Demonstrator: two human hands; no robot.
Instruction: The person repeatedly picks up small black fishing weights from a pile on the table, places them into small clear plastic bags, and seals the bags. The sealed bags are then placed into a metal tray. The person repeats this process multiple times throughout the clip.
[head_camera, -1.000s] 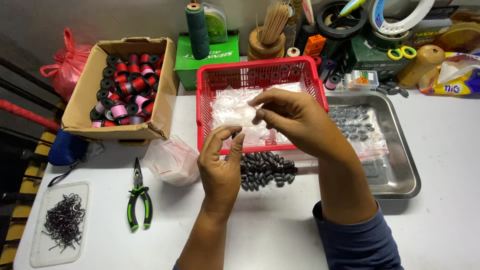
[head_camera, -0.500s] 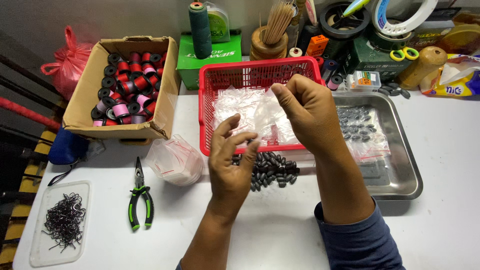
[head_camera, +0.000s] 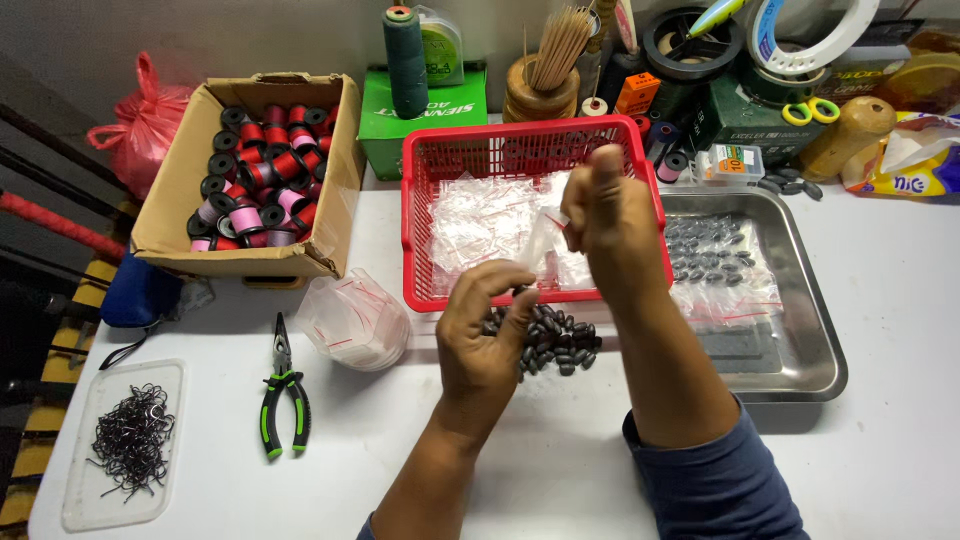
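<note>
I hold a small clear bag (head_camera: 545, 235) pinched in my right hand (head_camera: 605, 225) over the red basket (head_camera: 430, 160), left hand (head_camera: 485, 335) cupped near the weights (head_camera: 555, 338); I'd keep the bag's mouth open and feed weights in slowly.

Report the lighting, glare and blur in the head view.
Head view: even overhead light, soft shadows under both forearms; mild glare on the steel tray and the clear bags in the red basket; right hand slightly motion-blurred, left hand and pliers sharp; edges bow slightly.
</note>
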